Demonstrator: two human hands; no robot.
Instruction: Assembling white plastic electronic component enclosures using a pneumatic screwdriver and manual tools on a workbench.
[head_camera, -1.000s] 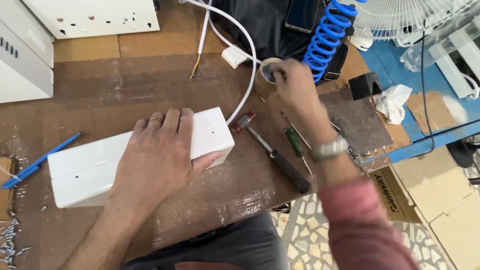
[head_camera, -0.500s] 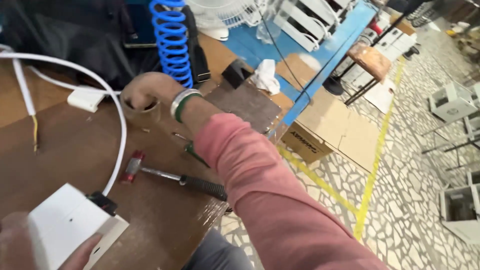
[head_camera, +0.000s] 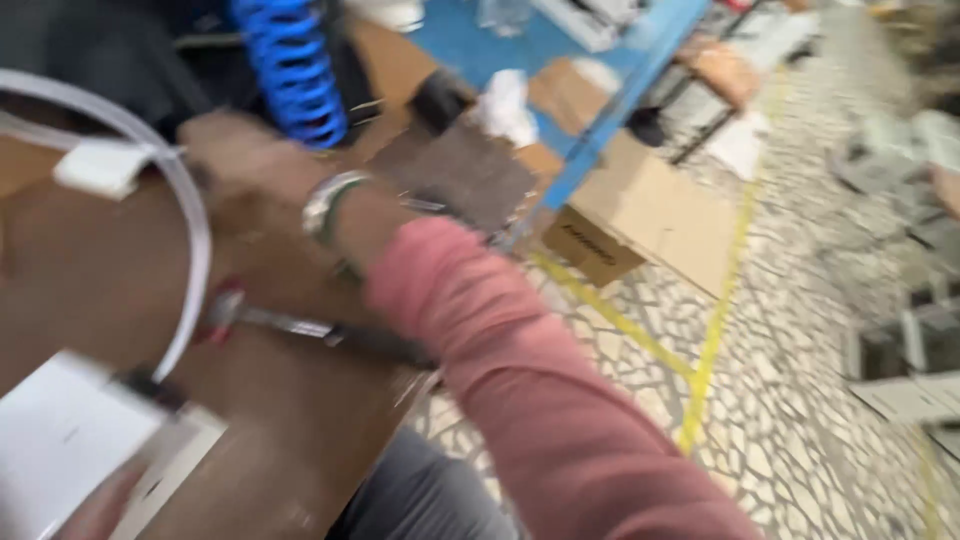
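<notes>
Brown worktop (head_camera: 90, 270), blurred. Right hand (head_camera: 235, 150) is reached out beside blue coiled hose (head_camera: 290, 70); its grip cannot be told. White box (head_camera: 70, 440) is pressed under left hand (head_camera: 95, 505) at lower left.

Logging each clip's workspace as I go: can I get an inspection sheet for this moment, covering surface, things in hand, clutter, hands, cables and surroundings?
Surface: brown worktable, worn, blurred by camera motion.
Things in hand: white box at lower left; what the right hand grips cannot be told.
Clutter: hammer-like tool lying under the forearm; white rag; dark board.
Hands: right hand reaching far across the table, wristwatch on; left hand barely in view under the box.
Cables: white cable arcing into the box; blue coiled hose.
Surroundings: stone-chip floor with yellow line; cardboard box.
</notes>
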